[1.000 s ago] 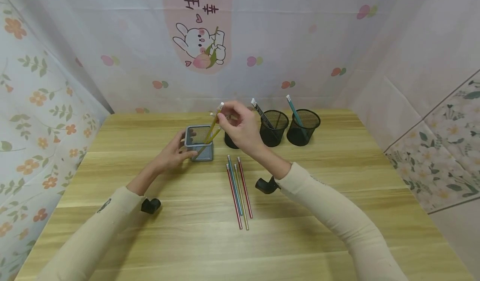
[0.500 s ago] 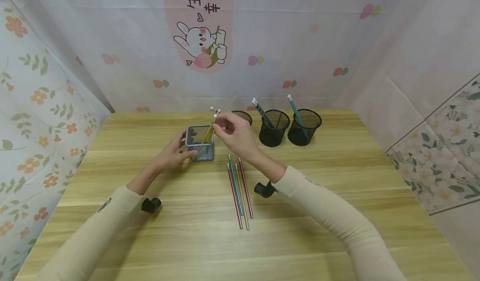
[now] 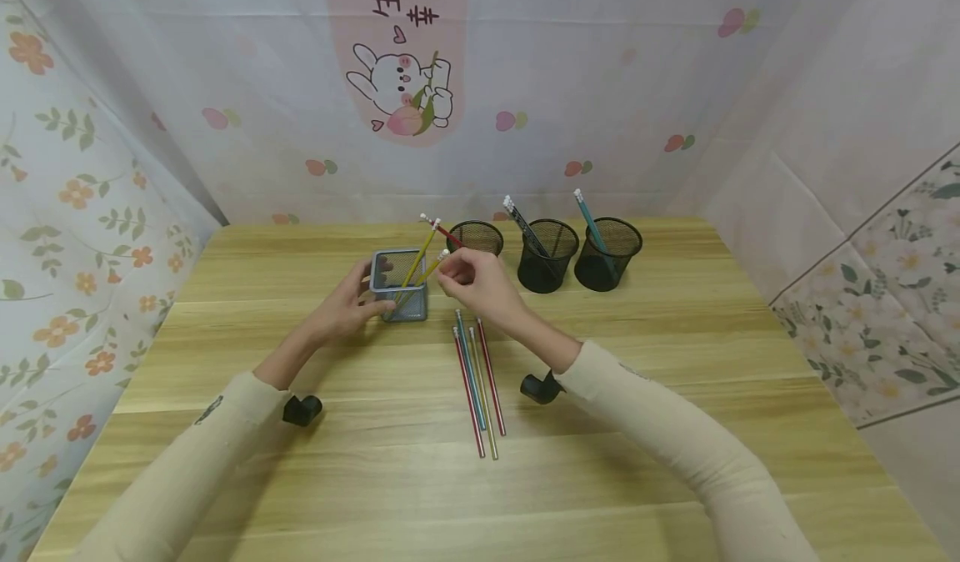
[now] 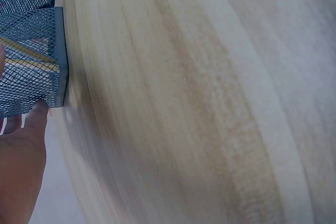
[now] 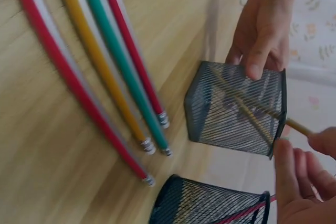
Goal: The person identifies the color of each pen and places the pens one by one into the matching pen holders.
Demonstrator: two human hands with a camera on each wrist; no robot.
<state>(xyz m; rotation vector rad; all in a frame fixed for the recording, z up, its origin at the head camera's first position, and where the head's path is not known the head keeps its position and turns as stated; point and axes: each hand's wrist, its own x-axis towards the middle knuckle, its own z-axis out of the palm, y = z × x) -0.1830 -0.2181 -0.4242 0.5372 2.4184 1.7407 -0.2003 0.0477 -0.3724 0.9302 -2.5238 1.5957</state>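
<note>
My left hand (image 3: 348, 303) grips a square grey mesh pencil holder (image 3: 405, 308), with the thumb on its near side and the fingers round the back left. Two yellow pencils (image 3: 422, 255) lean inside it, their white eraser ends sticking out over the right rim. Right beside those ends is my right hand (image 3: 483, 288), its fingers loosely bent and nothing pinched between them in the head view. In the right wrist view, the right fingertips overlap the pencil ends at the holder (image 5: 236, 108). The left wrist view shows the holder's mesh wall (image 4: 31, 66) against the left thumb.
Several pencils (image 3: 477, 383), red, teal and gold, lie side by side on the wooden table (image 3: 360, 487). Behind stand three round black mesh cups: one with a red pencil (image 3: 447, 234), a middle cup (image 3: 543, 274) with black pencils, a right cup (image 3: 600, 270) with a teal one.
My right hand has lowered a yellow pencil into the square holder, let it go and drawn back slightly to the right. My left hand stays on the holder.
</note>
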